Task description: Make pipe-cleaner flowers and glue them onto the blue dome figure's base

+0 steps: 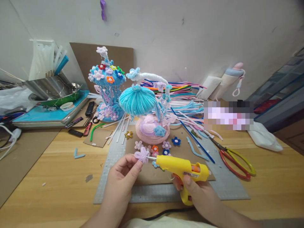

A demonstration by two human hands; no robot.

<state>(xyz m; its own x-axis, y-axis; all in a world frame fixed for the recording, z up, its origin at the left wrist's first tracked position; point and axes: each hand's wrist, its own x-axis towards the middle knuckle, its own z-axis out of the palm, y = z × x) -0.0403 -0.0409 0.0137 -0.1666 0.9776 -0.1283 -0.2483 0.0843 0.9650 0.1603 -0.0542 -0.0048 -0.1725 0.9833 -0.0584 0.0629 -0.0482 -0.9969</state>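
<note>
My left hand (125, 171) pinches a pale purple pipe-cleaner flower (142, 155) between thumb and fingers. In my right hand (201, 190) is a yellow hot glue gun (175, 163), gripped round its handle and pointing left. Its metal nozzle (152, 158) meets the flower's side. Beyond them stands a turquoise pipe-cleaner lamp shape (136, 99) with a white curved arm and a round pink-purple base (152, 134). Small flowers lie before that base, among them an orange one (155, 148), a dark blue one (176, 141) and a gold one (128, 135).
Red-and-yellow-handled scissors (235, 163) lie at right on the grey cutting mat (228, 186). Bundled pipe cleaners (187, 107) spread behind. At left back stand a second flower-covered blue piece (106, 82) and a metal pot (49, 87). A black cord (166, 211) runs near the front edge.
</note>
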